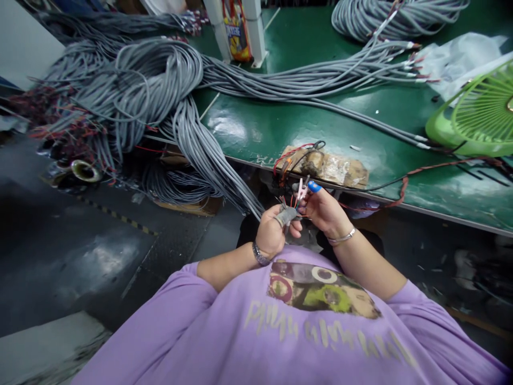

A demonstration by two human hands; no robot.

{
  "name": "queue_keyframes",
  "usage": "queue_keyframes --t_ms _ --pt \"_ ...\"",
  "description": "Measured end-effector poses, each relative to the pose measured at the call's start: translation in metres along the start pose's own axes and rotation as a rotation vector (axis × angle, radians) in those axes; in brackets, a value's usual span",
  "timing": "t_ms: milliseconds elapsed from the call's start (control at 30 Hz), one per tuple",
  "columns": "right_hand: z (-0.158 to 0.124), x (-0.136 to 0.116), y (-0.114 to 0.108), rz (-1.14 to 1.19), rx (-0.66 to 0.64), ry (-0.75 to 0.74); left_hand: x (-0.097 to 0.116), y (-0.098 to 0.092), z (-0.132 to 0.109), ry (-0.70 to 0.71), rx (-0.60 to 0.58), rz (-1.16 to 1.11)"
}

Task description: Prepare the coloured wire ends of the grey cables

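In front of my chest, my left hand (273,231) is closed around the end of a grey cable, partly hidden by the fingers. A grey covering (287,215) shows at its thumb; whether this is tape or cable sheath I cannot tell. Thin coloured wires (295,202) in red, dark and other colours fan out above that hand. Just right of it, my right hand (323,211) is closed, pinching a small pale pink, pronged piece (301,191) beside the wires. Its exact kind is unclear. Blue wrap (313,186) covers the right thumb's tip.
Large grey cable bundles (160,75) cover the left of the green table (248,125) and hang over its edge. A wooden block (340,170) with wires lies at the front edge. A green fan (473,117) stands right, near a plastic bag (457,61). Another cable coil (396,21) lies behind.
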State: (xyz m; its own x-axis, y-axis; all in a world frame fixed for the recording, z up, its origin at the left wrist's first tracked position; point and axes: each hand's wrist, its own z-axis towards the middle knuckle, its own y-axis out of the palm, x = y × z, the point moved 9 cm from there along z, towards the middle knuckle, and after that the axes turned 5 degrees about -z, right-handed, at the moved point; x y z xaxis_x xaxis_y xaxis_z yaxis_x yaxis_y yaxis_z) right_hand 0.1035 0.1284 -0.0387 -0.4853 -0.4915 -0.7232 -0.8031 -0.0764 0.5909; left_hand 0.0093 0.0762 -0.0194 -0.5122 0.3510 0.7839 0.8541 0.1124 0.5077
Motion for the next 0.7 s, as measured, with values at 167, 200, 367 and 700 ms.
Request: queue_keyframes --t_ms 167,200,367,700 --pt "0.002 0.0 0.001 0.034 0.022 -0.071 -0.001 0.0 0.003 -0.002 0.009 -0.001" --pt "0.004 0.001 0.001 0.038 0.03 -0.07 -0.002 -0.001 0.004 -0.007 0.013 0.002" --pt "0.011 0.007 0.002 0.074 0.034 -0.016 -0.006 -0.004 0.006 -0.033 0.041 0.001" --pt "0.011 0.01 0.0 0.131 0.039 -0.04 -0.011 -0.005 0.008 -0.054 0.032 -0.006"
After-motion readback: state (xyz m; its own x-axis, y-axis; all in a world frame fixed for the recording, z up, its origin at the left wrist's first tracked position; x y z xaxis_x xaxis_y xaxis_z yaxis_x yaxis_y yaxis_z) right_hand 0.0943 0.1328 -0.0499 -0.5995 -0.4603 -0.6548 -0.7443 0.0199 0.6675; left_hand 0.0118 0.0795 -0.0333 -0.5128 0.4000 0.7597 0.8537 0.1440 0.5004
